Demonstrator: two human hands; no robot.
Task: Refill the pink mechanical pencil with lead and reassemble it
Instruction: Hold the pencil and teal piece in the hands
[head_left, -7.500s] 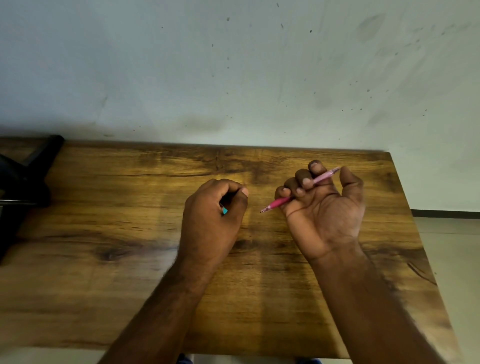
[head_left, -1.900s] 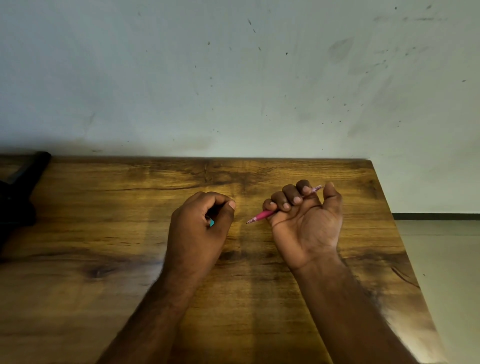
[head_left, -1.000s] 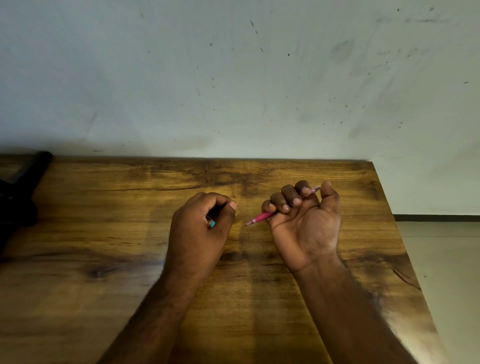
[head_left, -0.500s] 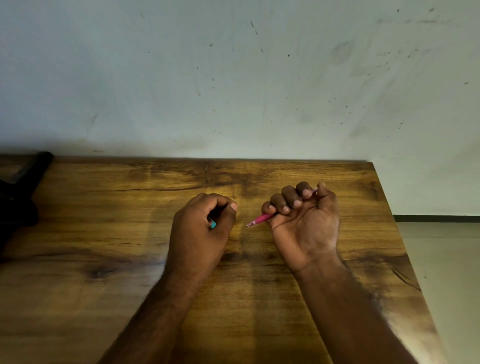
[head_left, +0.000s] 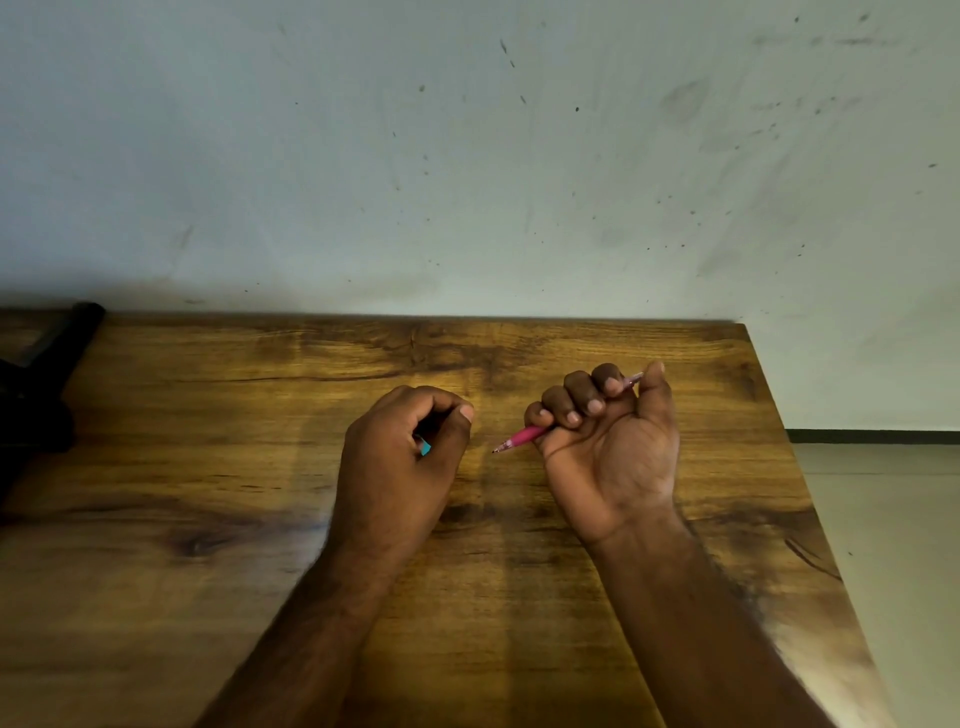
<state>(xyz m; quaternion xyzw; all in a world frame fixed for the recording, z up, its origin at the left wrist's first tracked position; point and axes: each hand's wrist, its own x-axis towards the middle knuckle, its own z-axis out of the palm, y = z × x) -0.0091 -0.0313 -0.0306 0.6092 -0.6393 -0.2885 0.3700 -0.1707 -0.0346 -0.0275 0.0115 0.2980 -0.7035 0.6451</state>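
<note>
My right hand (head_left: 608, 452) lies palm up on the wooden table (head_left: 208, 467), its fingers curled round the pink mechanical pencil (head_left: 524, 435). The pencil's tip points left toward my other hand, and its rear end pokes out by the thumb. My left hand (head_left: 400, 457) rests on the table as a fist, gripping a small teal object (head_left: 425, 447); only a corner of that object shows between thumb and fingers. A small gap of bare wood separates the two hands.
A black object (head_left: 47, 374) lies at the table's far left edge. A pale, scuffed wall (head_left: 467, 156) rises behind the table. The table's right edge (head_left: 810, 493) drops off to a light floor.
My right thumb has lifted slightly off the pencil's rear end after pressing onto it half a second ago. My left hand has stayed still.
</note>
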